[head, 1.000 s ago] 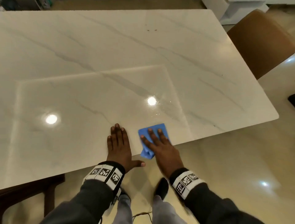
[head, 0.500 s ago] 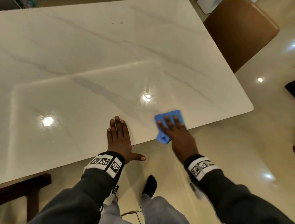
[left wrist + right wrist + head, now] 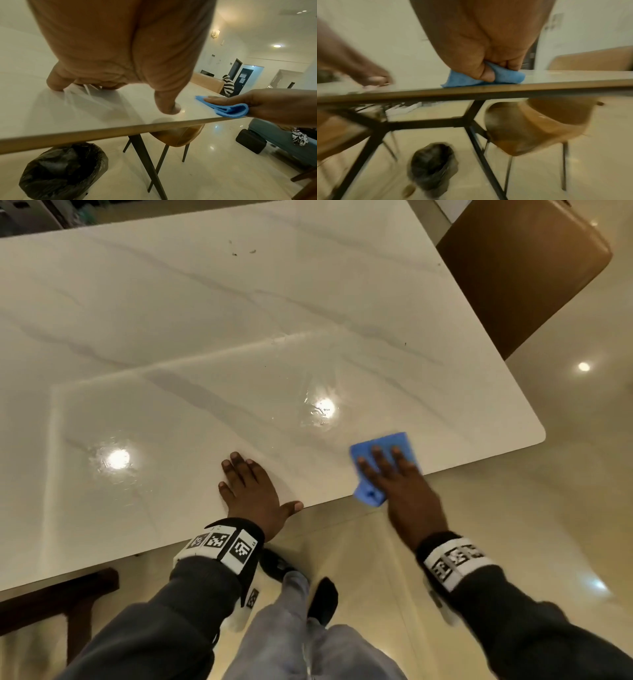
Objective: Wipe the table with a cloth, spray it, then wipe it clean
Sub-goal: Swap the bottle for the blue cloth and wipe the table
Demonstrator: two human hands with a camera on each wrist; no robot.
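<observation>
- My right hand [image 3: 399, 487] presses the folded blue cloth [image 3: 383, 450] flat on the tabletop [image 3: 239, 320] at its near edge, close to the near right corner. The fingers lie straight on top; in the right wrist view the thumb [image 3: 485, 75] tucks against the cloth's fold, pinching it.
- The cloth's folded end hangs slightly past the near edge.
- My left hand [image 3: 253, 491] rests released, palm down on the tabletop by the near edge, fingers spread, thumb out along the edge. It sits left of the cloth, apart from it.
- Wet streaks [image 3: 318, 412] gleam on the tabletop just beyond both hands, under two light reflections.
- A few dark specks [image 3: 243, 251] lie near the far edge.
- A brown chair [image 3: 520, 268] stands at the tabletop's right end.
- Under the table I see a black-lined bin [image 3: 63, 171] on the floor.
</observation>
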